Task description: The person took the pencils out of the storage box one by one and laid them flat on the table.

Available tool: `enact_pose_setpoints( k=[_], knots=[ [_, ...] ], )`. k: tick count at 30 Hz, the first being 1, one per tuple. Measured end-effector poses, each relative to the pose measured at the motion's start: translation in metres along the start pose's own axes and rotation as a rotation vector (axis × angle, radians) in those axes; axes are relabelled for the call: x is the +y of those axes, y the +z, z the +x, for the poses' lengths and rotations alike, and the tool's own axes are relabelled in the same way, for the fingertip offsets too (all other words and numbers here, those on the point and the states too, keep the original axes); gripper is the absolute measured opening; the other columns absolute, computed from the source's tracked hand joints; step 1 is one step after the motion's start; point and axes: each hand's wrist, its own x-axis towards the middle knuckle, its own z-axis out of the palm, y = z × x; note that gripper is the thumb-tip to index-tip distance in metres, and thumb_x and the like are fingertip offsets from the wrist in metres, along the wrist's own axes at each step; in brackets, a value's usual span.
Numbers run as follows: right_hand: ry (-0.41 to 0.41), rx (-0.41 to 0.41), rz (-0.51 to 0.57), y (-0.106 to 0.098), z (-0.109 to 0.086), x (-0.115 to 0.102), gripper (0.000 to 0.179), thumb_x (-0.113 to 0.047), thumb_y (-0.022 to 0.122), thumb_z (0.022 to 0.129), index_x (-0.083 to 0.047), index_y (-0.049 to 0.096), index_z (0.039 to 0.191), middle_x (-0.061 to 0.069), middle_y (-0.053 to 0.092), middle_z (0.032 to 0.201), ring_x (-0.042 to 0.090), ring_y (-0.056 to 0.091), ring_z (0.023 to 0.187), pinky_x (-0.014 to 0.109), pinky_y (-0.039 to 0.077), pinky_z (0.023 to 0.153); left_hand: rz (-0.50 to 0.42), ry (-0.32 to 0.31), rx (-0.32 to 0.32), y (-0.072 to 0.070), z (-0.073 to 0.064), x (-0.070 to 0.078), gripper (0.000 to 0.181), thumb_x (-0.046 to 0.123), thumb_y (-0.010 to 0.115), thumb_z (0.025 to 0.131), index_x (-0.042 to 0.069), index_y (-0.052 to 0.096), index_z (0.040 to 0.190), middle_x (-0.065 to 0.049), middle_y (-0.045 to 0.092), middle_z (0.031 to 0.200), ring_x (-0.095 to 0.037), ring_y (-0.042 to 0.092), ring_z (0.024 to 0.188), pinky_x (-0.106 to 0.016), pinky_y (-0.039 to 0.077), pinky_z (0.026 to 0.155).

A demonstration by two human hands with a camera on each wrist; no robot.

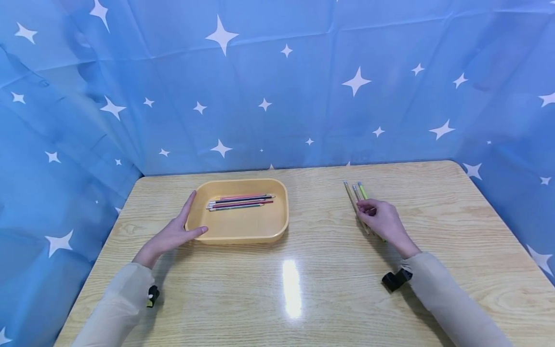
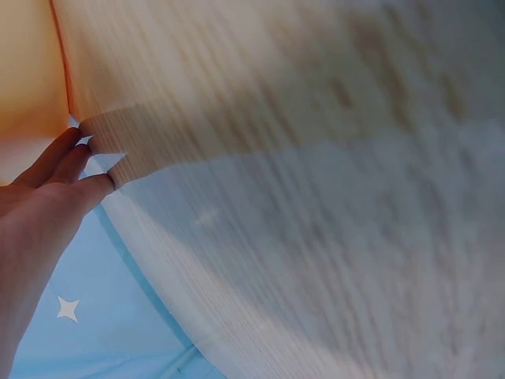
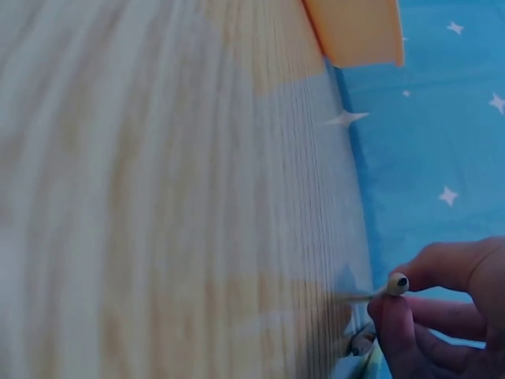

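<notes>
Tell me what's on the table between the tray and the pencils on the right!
Nothing: the head view shows just bare table between the tray and those pencils.

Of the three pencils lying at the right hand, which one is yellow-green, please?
The rightmost pencil in the head view, beside the right hand. Its bright yellow-green sets it apart from the duller left pencil and middle pencil.

A wood-grain table (image 1: 234, 289) bears a yellow tray (image 1: 243, 226) and, well apart, pencils (image 1: 363, 191)
</notes>
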Motion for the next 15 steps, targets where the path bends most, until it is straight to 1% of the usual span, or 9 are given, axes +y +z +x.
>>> enact_pose_setpoints(
  k=[3,6,10,15],
  knots=[
    [-0.013,-0.003,-0.016,0.0002,0.0008,-0.0017,0.027,-0.003,0.063,0.090,0.011,0.065,0.113,0.018,0.067,0.092,0.031,0.064,0.080,0.039,0.052,0.066,0.006,0.003,0.003,0.0003,0.0000,0.0004,0.100,0.025,0.066,0.093,0.028,-0.014,0.154,-0.013,-0.009,0.160,-0.041,0.005,0.143,-0.061,0.013,0.109],
    [-0.025,-0.008,-0.031,0.0003,0.0016,-0.0031,0.027,-0.002,0.063,0.089,0.012,0.065,0.112,0.018,0.068,0.091,0.030,0.065,0.079,0.040,0.052,0.066,0.011,0.005,0.005,0.0006,0.0000,0.0007,0.101,0.025,0.066,0.093,0.028,-0.014,0.154,-0.012,-0.009,0.160,-0.040,0.003,0.143,-0.061,0.012,0.109],
    [-0.034,-0.023,-0.038,0.0000,0.0024,-0.0037,0.024,-0.003,0.064,0.089,0.011,0.065,0.109,0.017,0.068,0.090,0.029,0.065,0.078,0.039,0.051,0.064,0.009,0.006,0.004,0.0008,0.0001,0.0002,0.101,0.025,0.066,0.093,0.028,-0.015,0.154,-0.012,-0.010,0.160,-0.040,0.003,0.143,-0.061,0.012,0.109],
    [-0.025,-0.044,-0.031,-0.0008,0.0033,-0.0033,0.023,-0.004,0.064,0.089,0.009,0.066,0.108,0.016,0.068,0.090,0.028,0.064,0.079,0.035,0.049,0.063,0.014,0.002,0.005,0.0012,0.0010,-0.0006,0.101,0.025,0.066,0.093,0.028,-0.015,0.154,-0.012,-0.009,0.160,-0.040,0.003,0.143,-0.061,0.012,0.110]
  ],
)
